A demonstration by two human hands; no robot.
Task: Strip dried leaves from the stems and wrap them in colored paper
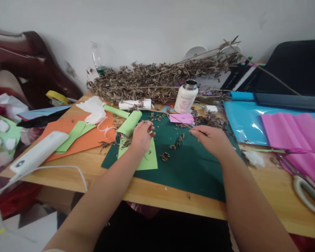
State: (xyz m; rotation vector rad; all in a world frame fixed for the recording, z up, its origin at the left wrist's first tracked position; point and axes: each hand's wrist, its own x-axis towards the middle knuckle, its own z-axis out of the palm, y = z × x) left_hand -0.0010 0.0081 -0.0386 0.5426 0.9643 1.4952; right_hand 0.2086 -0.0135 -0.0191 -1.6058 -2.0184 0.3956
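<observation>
My right hand (211, 138) pinches a thin dried stem (179, 121) between thumb and fingers; the stem slants up and left over the mat. My left hand (143, 137) is curled over a light green paper sheet (149, 161), just right of a rolled light green paper (130, 123); what its fingers hold, if anything, is hidden. Dried leaf crumbs lie around the roll. Between the hands, a curled dried leaf (165, 156) and a dried leaf sprig (177, 141) rest on the dark green cutting mat (194, 175).
Along the wall lies a heap of dried plants (136, 82). An uncapped white bottle (186, 97) stands behind a pink paper piece (181, 118). Scissors (308, 192) and pink crepe paper (291, 133) lie right; orange paper (68, 136) and a corded white device (39, 152) lie left.
</observation>
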